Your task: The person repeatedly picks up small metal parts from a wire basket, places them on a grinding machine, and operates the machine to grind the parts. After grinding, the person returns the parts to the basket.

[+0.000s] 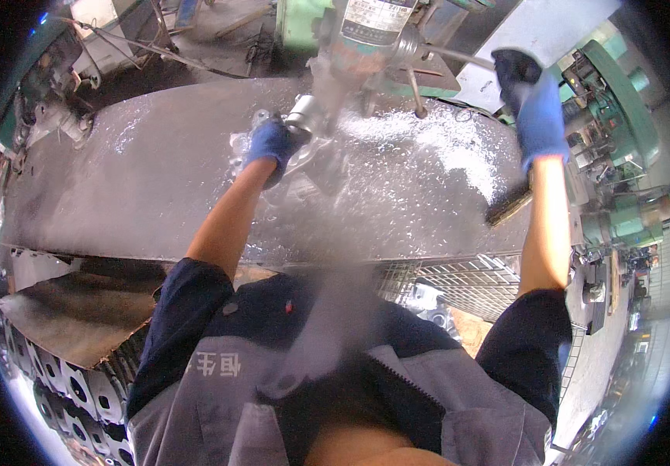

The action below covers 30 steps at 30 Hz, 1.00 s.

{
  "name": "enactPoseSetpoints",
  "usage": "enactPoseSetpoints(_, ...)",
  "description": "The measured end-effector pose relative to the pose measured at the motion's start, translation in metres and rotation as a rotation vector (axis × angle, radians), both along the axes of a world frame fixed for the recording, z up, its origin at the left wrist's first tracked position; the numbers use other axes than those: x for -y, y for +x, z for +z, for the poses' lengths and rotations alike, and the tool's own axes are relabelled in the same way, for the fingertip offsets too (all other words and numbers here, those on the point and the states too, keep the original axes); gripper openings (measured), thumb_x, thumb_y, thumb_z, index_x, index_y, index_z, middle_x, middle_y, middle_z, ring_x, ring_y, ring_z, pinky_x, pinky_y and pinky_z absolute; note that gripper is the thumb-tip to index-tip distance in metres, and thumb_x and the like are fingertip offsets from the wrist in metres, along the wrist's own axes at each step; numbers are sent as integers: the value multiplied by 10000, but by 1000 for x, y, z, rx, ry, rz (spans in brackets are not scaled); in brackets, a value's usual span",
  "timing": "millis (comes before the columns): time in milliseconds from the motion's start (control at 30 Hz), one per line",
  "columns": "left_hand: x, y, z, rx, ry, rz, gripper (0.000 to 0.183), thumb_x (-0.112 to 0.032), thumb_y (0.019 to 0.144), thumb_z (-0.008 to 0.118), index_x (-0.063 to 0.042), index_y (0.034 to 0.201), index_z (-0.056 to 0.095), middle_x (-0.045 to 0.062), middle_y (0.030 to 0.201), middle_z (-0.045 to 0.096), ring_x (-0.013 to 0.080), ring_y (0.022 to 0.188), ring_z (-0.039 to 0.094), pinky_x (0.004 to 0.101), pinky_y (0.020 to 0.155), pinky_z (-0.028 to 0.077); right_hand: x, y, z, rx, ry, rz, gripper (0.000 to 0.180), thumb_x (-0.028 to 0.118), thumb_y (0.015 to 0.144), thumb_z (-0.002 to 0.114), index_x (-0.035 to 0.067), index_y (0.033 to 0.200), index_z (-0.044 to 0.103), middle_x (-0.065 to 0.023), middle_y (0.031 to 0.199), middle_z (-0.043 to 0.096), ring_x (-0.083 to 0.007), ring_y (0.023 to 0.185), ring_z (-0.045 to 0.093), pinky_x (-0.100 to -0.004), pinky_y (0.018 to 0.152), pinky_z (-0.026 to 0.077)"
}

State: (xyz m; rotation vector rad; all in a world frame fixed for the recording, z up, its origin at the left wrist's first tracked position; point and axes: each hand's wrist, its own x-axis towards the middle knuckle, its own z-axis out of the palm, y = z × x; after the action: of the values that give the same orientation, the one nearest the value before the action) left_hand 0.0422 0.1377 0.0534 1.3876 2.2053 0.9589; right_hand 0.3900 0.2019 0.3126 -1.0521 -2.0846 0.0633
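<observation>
My left hand (269,144), in a blue work glove with a dark palm, grips a silvery metal casting (239,143) on the worktable (166,192). A bright cylindrical boss (304,110) of the casting stands just beyond my fingers. Above and right of it is the head of a drill press (364,52), bearing a plate with writing. Haze blurs its lower end, so I cannot tell whether a tool touches the casting. Far to the right, my gloved right hand (530,99) is closed around the outer end of the press's feed lever (457,55).
Shiny metal chips (428,137) cover the table's right half, near a dark block (509,204). Below the front edge are a wire basket (469,276) and another casting (431,306). Stacked castings (78,390) stand at lower left. Green machinery (620,110) is on the right.
</observation>
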Motion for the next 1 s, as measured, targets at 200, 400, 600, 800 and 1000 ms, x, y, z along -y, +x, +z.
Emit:
enactPoseSetpoints(200, 19, 6, -12, 859, 35, -9, 484, -394, 880, 687, 11, 1144, 663, 227, 976, 714, 373, 915, 703, 429, 785, 538, -50, 0, 35, -152, -319, 98, 238, 183, 990, 604, 26, 1118, 729, -10, 665, 610, -81, 508, 464, -256, 486, 362)
enactPoseSetpoints(400, 21, -49, -3, -807, 285, -499, 931, -529, 739, 777, -171, 1509, 395, 184, 1390, 567, 374, 1219, 574, 524, 1007, 454, -53, 3, 31, -255, -397, 189, 238, 201, 1000, 608, 57, 1145, 730, -3, 628, 583, -90, 483, 485, -272, 453, 381)
enactPoseSetpoints(600, -23, -54, 0, -919, 164, -580, 925, -522, 602, 838, -220, 1425, 542, 155, 1386, 581, 369, 1302, 522, 531, 1126, 344, -63, 10, 34, -185, -443, 129, 266, 244, 997, 628, 75, 1179, 724, 17, 627, 580, -79, 470, 497, -262, 452, 397)
enactPoseSetpoints(800, 3, -22, 12, -705, 35, -318, 705, -545, 585, 851, -128, 1132, 695, 157, 1146, 663, 364, 1113, 607, 503, 941, 483, -51, 9, 29, -246, -463, 99, 270, 255, 986, 648, 72, 1166, 732, 11, 670, 619, -70, 498, 506, -246, 468, 397)
enactPoseSetpoints(1000, 15, -6, 17, -553, -15, -190, 577, -433, 642, 843, -128, 1099, 666, 175, 1188, 625, 378, 1135, 564, 497, 928, 464, -12, 1, 5, -228, -405, -50, 222, 139, 908, 744, 8, 1087, 732, -50, 912, 734, -99, 751, 622, -259, 702, 500)
